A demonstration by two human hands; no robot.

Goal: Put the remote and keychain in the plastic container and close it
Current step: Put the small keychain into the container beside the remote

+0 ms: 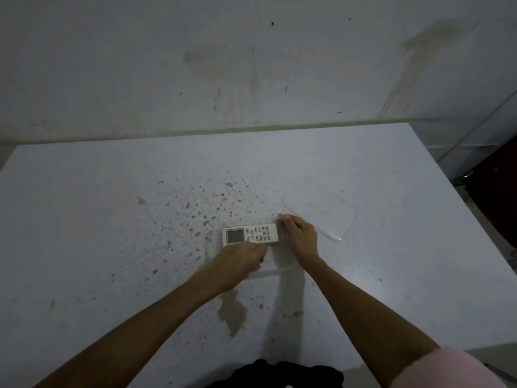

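A white remote (251, 234) with a grey screen lies crosswise inside a clear plastic container (270, 271) near the middle of the table. My left hand (237, 261) reaches in from the front, fingers curled onto the remote's near edge. A small dark item shows under its fingers; I cannot tell whether it is the keychain. My right hand (300, 239) grips the container's right end, fingertips at its far corner beside the remote's button end. The clear lid (321, 211) lies flat on the table just right of the container.
The white table (112, 219) is speckled with brown stains, with a larger blotch (232, 309) in front of the container. A stained wall (223, 65) stands right behind the table. Past the table's right edge is a dark red object (495, 197).
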